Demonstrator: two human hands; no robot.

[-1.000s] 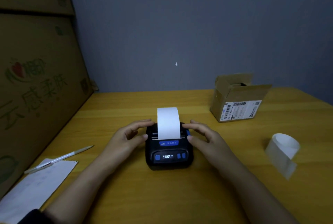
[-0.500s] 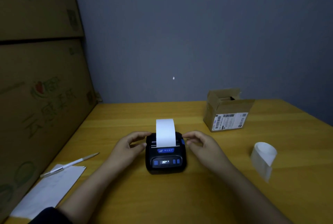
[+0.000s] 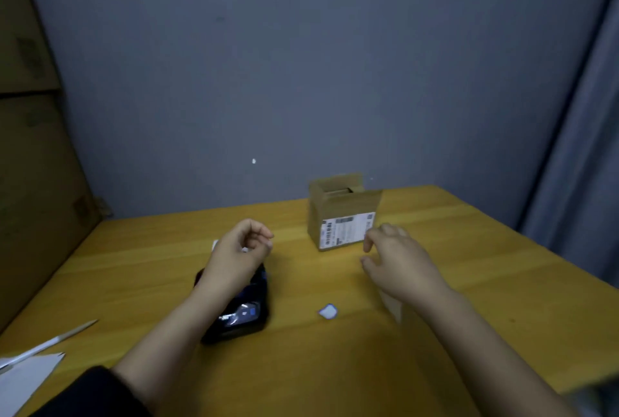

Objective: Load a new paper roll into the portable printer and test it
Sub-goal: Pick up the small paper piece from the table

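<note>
Printer first: the black portable printer with a blue-lit front panel [image 3: 239, 311] lies on the yellow wooden table [image 3: 469, 282], long axis running away from us, directly beneath our left forearm. We judge the left hand [image 3: 239, 250] nearer; it hovers above the printer's far end, fingers curled, with a scrap of white showing at them, so we cannot tell whether it grips paper. Our right hand [image 3: 397, 260] hangs loosely spread and holds nothing, just before the open brown cardboard box [image 3: 341, 215]
</note>
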